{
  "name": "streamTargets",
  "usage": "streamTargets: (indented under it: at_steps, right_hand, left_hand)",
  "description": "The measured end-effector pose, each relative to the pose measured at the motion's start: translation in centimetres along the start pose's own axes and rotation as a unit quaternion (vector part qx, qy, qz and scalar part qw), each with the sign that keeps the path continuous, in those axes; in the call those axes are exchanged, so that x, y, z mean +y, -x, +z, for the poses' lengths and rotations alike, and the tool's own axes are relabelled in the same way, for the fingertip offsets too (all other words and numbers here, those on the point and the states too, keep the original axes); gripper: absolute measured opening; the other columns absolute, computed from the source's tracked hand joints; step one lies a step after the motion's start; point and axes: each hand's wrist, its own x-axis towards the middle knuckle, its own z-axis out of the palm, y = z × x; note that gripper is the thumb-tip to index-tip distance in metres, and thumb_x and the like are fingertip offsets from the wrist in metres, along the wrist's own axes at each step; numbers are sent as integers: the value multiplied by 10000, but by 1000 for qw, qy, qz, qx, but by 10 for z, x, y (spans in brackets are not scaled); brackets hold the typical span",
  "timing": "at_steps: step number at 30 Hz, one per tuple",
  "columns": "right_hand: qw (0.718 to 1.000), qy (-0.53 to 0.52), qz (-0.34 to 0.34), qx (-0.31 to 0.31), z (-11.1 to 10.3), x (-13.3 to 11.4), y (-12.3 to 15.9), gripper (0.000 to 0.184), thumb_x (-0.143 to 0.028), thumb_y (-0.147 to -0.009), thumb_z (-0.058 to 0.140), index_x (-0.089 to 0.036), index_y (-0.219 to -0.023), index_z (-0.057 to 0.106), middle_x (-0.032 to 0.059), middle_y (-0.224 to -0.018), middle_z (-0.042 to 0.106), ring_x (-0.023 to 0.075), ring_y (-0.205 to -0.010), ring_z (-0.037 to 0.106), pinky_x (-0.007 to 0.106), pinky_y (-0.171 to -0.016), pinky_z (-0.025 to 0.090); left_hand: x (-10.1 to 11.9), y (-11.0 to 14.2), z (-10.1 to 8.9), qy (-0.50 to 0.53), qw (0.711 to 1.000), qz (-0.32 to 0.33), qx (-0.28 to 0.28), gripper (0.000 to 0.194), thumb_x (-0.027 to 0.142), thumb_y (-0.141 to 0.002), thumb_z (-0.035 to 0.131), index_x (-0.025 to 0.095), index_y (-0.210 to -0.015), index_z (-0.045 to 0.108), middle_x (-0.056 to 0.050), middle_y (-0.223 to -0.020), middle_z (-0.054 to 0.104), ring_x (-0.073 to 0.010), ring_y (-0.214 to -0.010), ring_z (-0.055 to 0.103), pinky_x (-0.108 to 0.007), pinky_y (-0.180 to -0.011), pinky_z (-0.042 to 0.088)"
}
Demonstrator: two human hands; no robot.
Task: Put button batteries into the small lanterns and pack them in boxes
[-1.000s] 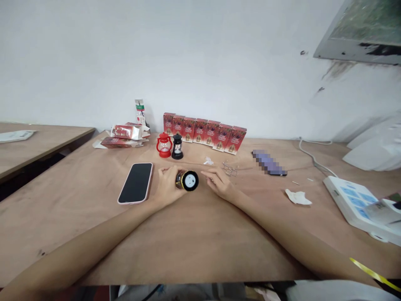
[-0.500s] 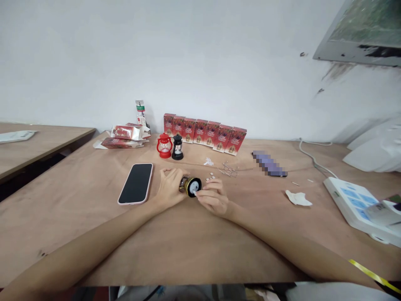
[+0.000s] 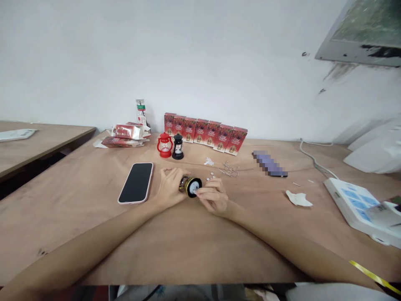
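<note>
My left hand (image 3: 171,187) is wrapped round a small gold-and-black lantern (image 3: 190,186) lying on its side, its white round base facing me. My right hand (image 3: 212,197) is pinched at that base, thumb and forefinger pressed together on something too small to name. A few small silver discs (image 3: 211,177) lie on the wooden table (image 3: 194,242) just behind my right hand. A black phone in a pink case (image 3: 136,182) lies flat to the left of my left hand.
A red lantern (image 3: 164,145) and a black lantern (image 3: 177,146) stand behind, before a row of several red boxes (image 3: 205,132). Opened packaging (image 3: 125,136), wire pieces (image 3: 229,169), a crumpled paper scrap (image 3: 299,198) and a white device (image 3: 360,205) at right.
My right hand came in from beside the lantern and pinched at its white base. The left hand kept its hold and turned the lantern slightly rightward.
</note>
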Motion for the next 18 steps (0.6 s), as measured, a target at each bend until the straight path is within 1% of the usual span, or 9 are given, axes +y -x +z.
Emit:
streamTargets:
  at_steps: [5, 10, 15, 18]
  right_hand:
    - [1000, 7, -7, 16, -1, -2, -6, 253, -67, -840, 521, -285, -964, 489, -40, -800, 709, 152, -701, 554, 338, -707, 444]
    - [1000, -7, -14, 23, 0, -2, -6, 248, -59, -825, 524, -268, -956, 494, -25, -790, 710, 158, -690, 543, 342, -705, 420]
    - [999, -21, -10, 26, 1, -2, -5, 244, -81, -828, 508, -269, -981, 485, -28, -788, 710, 149, -693, 555, 324, -698, 427]
    - [1000, -12, -10, 27, 0, -2, -7, 253, -74, -817, 524, -261, -984, 485, -29, -776, 710, 142, -686, 563, 312, -698, 436]
  left_hand:
    - [0, 0, 0, 2, 1000, 20, 11, 284, 239, -673, 506, 213, -956, 500, -47, -1002, 685, -237, -943, 611, -426, -885, 271]
    - [1, 0, 0, 0, 1000, 29, 11, 264, 240, -684, 505, 212, -947, 496, -40, -982, 691, -227, -920, 621, -423, -884, 264]
    - [-1, 1, 2, 1, 997, 65, 43, 274, 221, -686, 496, 207, -959, 479, -35, -962, 691, -221, -901, 626, -403, -850, 260]
    - [-2, 1, 2, 3, 997, 71, 42, 257, 230, -702, 501, 205, -957, 476, -30, -962, 691, -214, -897, 627, -397, -849, 257]
